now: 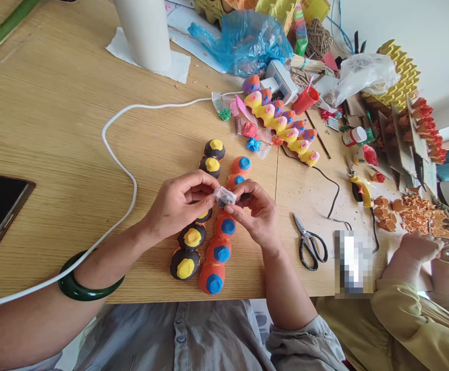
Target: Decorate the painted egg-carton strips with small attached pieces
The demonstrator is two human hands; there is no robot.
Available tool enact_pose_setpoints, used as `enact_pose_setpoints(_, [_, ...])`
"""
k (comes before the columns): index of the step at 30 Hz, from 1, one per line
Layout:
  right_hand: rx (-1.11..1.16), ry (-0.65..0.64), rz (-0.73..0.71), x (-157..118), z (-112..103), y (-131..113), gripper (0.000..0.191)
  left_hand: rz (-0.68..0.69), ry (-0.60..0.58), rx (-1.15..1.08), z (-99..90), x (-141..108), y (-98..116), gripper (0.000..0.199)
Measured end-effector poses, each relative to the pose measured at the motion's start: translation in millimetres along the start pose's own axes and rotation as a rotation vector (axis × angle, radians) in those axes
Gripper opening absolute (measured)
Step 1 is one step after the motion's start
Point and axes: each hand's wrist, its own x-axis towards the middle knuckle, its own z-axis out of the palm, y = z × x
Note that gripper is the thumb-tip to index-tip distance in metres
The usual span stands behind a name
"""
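Note:
Between my two hands is a small clear plastic packet (225, 197) with something dark inside. My left hand (187, 201) pinches its left side, and my right hand (255, 208) pinches its right side. Under and beside the hands lie two rows of painted bumps. The black row with yellow spots (192, 237) passes beneath my left fingers. The orange row with blue spots (221, 252) runs partly behind the packet and my right fingers. A dark green bangle (88, 293) circles my left wrist.
A white cable (123, 172) curves past my left arm. Black-handled scissors (309, 245) lie right of my right hand. Farther back are a yellow bumpy row (278, 123), a blue bag (247, 44) and a white cylinder (145, 33). A co-worker's hands (417, 250) are at right.

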Motion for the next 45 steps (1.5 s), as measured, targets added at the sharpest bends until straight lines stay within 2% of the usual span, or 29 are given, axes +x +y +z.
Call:
enact_pose_setpoints(4, [-0.072,-0.016,-0.051,1,0,-1,0.033,-0.047,0.009,-0.022,1.0,0,1,0.027])
enact_pose_setpoints(12, [-0.076,0.084,0.012,1,-2,1,0.026,-0.004,-0.025,-0.011,1.0,-4,-1,0.025])
enact_pose_setpoints(16, [-0.227,0.209,-0.079,-3,6,2,0.024,-0.009,-0.090,-0.028,2.9,-5,-3,0.027])
enact_pose_setpoints(19, [-0.304,0.266,-0.127,-6,12,1,0.024,-0.020,-0.070,-0.025,4.8,-4,-5,0.029])
enact_pose_setpoints(24, [-0.077,0.092,-0.014,-8,11,1,0.019,-0.013,0.039,0.057,4.7,-3,-3,0.026])
enact_pose_setpoints(28, [-0.183,0.007,-0.087,-8,12,2,0.018,0.095,0.197,0.230,2.4,-3,-4,0.018])
enact_pose_setpoints(30, [-0.233,-0.025,-0.125,-8,13,2,0.018,0.152,0.227,0.294,1.7,-4,-4,0.018])
enact_pose_setpoints(35, [-0.215,0.085,-0.134,-9,12,-1,0.015,0.207,0.064,0.209,2.1,-7,-2,0.014])
enact_pose_setpoints(37, [-0.139,0.058,-0.102,-9,7,-2,0.017,0.199,0.045,0.158,2.2,-8,-1,0.015])
enact_pose_setpoints(39, [-0.064,0.036,-0.057,-9,3,-3,0.022,0.149,0.035,0.090,2.1,-7,-1,0.017])
enact_pose_setpoints(43, [0.032,0.133,0.022,-6,-1,-3,0.022,-0.007,-0.011,-0.087,2.2,-4,-3,0.027])
enact_pose_setpoints(45, [0.055,0.076,0.059,-4,0,-2,0.030,-0.064,-0.044,-0.137,2.7,-3,-4,0.031])
